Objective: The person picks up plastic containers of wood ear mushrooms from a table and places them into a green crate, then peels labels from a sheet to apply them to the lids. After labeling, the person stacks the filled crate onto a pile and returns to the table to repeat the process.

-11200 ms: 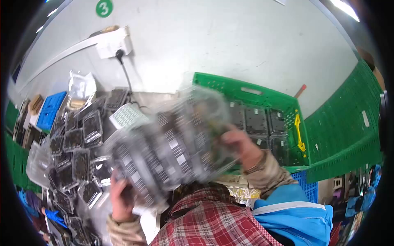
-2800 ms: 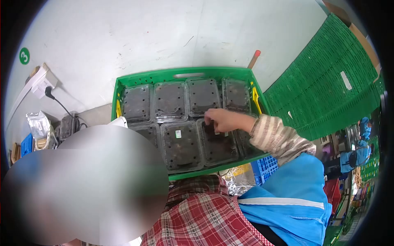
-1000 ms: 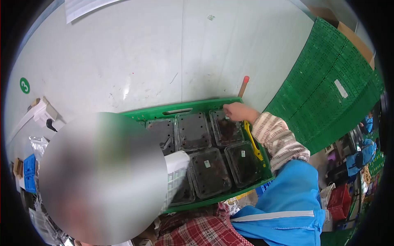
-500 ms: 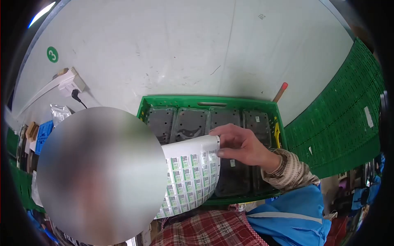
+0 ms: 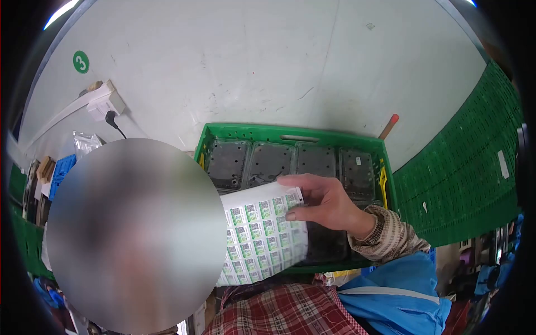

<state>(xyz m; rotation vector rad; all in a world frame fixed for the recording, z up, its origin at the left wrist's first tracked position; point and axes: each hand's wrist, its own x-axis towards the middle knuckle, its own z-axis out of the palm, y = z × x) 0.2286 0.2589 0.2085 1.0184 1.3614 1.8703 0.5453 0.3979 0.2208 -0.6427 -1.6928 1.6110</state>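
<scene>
My right hand grips the right edge of a white sheet of labels. Its thumb lies on the printed front, and the fingers pass behind the top corner. Rows of small green-and-white labels with square codes cover the sheet, whose left part vanishes behind a large round blur. My left hand does not show; the blur covers that side. Below and behind the sheet is a green crate of clear-lidded dark plastic boxes. A small white label sits on the rear right box.
A pale wall rises behind the crate, with a power socket and plugged-in cable at left. An orange-tipped handle leans at the crate's back right corner. Green perforated crate panels stand at right. Blue crates are at far left.
My right thumb has moved left onto the printed labels, and the sheet's right edge looks less curled. The whole view has shifted slightly.
</scene>
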